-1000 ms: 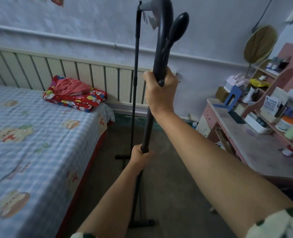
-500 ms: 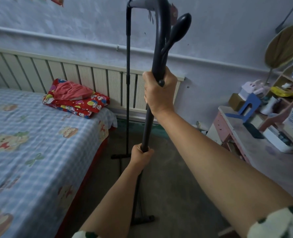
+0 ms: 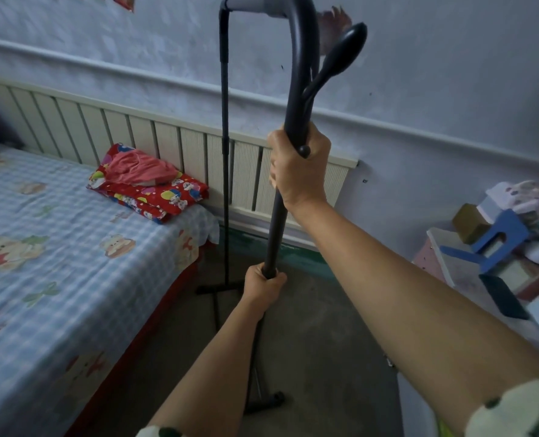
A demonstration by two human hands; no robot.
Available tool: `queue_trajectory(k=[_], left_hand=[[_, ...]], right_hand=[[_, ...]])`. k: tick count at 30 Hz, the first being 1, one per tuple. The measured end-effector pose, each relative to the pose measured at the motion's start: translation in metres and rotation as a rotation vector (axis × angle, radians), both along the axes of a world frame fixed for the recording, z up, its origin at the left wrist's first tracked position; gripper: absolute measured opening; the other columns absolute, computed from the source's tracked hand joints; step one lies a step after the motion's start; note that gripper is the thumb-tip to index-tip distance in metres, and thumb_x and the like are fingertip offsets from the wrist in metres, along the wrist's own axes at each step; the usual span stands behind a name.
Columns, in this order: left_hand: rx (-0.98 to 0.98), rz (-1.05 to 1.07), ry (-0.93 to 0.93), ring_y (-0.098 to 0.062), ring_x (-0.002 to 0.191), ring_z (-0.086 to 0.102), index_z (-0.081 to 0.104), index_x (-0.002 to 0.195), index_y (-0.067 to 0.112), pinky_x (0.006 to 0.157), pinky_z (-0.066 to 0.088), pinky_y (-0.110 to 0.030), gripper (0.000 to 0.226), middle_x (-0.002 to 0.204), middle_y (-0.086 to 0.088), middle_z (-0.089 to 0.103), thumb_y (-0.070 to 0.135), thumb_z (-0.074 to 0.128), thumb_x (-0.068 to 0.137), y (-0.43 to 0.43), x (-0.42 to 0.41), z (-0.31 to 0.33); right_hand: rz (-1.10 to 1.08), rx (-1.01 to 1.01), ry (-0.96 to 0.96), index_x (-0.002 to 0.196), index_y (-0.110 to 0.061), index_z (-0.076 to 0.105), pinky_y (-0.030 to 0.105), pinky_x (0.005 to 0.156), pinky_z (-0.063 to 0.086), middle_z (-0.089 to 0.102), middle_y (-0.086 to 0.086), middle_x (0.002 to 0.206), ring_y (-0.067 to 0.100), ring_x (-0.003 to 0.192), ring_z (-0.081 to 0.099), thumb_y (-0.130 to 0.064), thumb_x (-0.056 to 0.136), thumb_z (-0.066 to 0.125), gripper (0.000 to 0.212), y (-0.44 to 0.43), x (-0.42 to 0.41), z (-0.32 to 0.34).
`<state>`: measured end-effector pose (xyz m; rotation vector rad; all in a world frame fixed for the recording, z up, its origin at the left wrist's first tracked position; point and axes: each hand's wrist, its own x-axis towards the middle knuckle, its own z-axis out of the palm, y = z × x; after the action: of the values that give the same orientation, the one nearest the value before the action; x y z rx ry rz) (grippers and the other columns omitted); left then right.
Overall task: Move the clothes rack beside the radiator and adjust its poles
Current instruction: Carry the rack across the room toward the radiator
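The black clothes rack [image 3: 299, 74] stands upright on the floor between the bed and the desk. My right hand [image 3: 299, 165] grips its near pole high up, just under the curved top and a black hook arm [image 3: 340, 61]. Lower on that same pole, my left hand [image 3: 263, 287] is closed around it. The far pole [image 3: 225, 152] rises in front of the white radiator [image 3: 167, 146], with its foot bar [image 3: 214, 290] resting on the floor. The near foot [image 3: 268, 402] sits close to me.
A bed [image 3: 56, 263] with a blue checked sheet fills the left, with a folded red blanket [image 3: 148, 187] at its far corner. A pink desk [image 3: 444, 257] crowded with small items stands at the right. Grey floor [image 3: 325, 342] lies between them.
The view has swung left, so the desk slid toward the right edge. The rack's far pole now stands further left against the radiator. Both hands keep the same grips.
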<state>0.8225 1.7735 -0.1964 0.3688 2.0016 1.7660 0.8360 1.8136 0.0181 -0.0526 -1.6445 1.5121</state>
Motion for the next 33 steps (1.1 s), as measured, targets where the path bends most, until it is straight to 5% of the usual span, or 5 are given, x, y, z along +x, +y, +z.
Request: queue_trajectory(k=[13,23,33], left_hand=[[-0.01,0.028,-0.052,-0.018,0.051,0.042,0.044,0.064,0.012,0.046,0.036,-0.026,0.025,0.063,-0.012,0.047,0.003,0.063,0.077,0.121,-0.004,-0.005],[0.015,-0.021,-0.069,-0.01,0.04,0.031,0.036,0.056,0.02,0.036,0.029,-0.019,0.038,0.049,0.001,0.037,-0.001,0.058,0.078,0.204,-0.012,-0.001],[0.029,-0.058,-0.083,-0.013,0.042,0.03,0.037,0.057,0.021,0.044,0.028,-0.025,0.036,0.049,0.001,0.036,0.002,0.059,0.08,0.282,-0.021,0.009]], right_hand=[[0.161,-0.026,-0.014,0.07,-0.005,0.047,0.022,0.034,0.029,0.038,-0.001,0.043,0.013,0.032,0.033,0.006,0.088,0.049,0.021,0.124,0.0,0.001],[0.204,-0.044,-0.064,0.062,-0.011,0.047,0.022,0.036,0.03,0.039,-0.002,0.04,0.014,0.03,0.031,-0.005,0.083,0.053,0.023,0.211,-0.008,0.005],[0.217,-0.113,-0.112,0.057,-0.015,0.043,0.022,0.038,0.026,0.033,0.001,0.039,0.017,0.03,0.025,-0.006,0.072,0.05,0.019,0.29,-0.02,0.016]])
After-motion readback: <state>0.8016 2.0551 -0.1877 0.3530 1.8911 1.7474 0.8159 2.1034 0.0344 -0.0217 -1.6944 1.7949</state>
